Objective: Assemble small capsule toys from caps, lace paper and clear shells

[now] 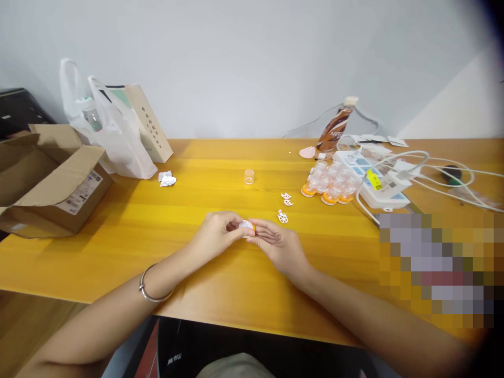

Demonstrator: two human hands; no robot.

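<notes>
Between my two hands, just above the table, is a small round orange-and-white cap [247, 228]. My left hand [218, 231] pinches it from the left with thumb and fingers. From the right, my right hand [277, 242] has its thumb and fingertips on the cap's edge. Beyond my hands stands a small clear plastic cup [249, 177]. Close to my right hand lie a white spoked plastic piece [282, 217] and two smaller white pieces [287, 199]. A cluster of clear containers with orange bases [328, 182] sits farther right.
On the left are an open cardboard box [84, 199], a white plastic bag [118, 142], a boxed item [147, 126] and crumpled paper [167, 179]. A brown drink bottle [334, 128], a power strip [374, 181] and tangled white cables [425, 157] occupy the right.
</notes>
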